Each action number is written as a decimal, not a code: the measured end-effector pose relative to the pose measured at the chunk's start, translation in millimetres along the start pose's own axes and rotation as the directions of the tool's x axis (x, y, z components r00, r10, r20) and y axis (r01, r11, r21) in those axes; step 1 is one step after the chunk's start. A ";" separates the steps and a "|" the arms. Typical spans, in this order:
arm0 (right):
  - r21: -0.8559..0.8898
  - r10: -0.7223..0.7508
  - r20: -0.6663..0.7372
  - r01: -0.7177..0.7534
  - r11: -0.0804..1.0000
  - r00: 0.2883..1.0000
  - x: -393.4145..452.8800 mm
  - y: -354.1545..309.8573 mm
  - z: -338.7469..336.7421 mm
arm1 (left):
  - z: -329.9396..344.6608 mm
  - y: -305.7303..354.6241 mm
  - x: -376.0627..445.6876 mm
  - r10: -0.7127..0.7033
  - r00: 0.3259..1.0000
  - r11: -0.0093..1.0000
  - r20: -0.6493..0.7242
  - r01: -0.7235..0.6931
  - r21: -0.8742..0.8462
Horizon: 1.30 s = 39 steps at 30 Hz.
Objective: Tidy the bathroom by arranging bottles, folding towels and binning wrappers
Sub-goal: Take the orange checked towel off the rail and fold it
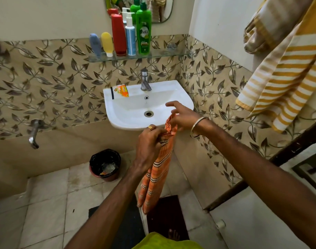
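Woven orange cloth towel (159,169); glossy white ceramic sink (128,119); glass shelf (153,54).

Both bare arms reach forward from the bottom edge, forearms converging mid-frame. Left hand (150,146), back facing the camera, gold ring on one finger, fingers curled shut, pinching the bunched top of an orange striped cloth towel (158,169). Right hand (183,117), thin metal bangle at the wrist, thumb and lower fingers on the towel's upper edge, index finger extended, loose.
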State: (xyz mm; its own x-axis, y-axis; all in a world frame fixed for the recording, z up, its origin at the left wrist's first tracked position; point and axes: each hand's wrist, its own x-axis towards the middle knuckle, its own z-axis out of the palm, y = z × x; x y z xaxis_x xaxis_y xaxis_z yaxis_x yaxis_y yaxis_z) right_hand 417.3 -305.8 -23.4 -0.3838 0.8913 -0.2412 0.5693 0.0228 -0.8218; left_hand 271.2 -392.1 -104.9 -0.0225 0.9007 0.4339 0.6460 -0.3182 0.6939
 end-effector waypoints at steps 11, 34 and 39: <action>-0.544 -0.338 0.287 0.443 0.713 0.896 -8.3 13.6 -6.1 | -48.0 3.3 -4.6 -0.219 0.965 0.789 0.142 0.261 -0.557; 0.540 -0.052 0.098 -0.009 0.842 0.994 0.8 53.1 -37.6 | -41.2 29.9 3.4 -0.353 0.931 0.625 0.096 0.311 -0.716; 0.725 -0.131 0.292 -0.130 0.677 0.947 -16.4 87.3 9.1 | -47.6 22.0 7.9 -0.345 0.934 0.619 0.098 0.305 -0.724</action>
State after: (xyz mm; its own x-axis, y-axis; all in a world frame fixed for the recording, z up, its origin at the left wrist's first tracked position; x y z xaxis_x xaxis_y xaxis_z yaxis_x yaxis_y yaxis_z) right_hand 466.7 -322.5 -95.9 -0.6506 0.7092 -0.2715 -0.0919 -0.4284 -0.8989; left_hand 248.9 -406.1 -58.9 -0.1693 0.9794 0.1096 -0.1587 -0.1369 0.9778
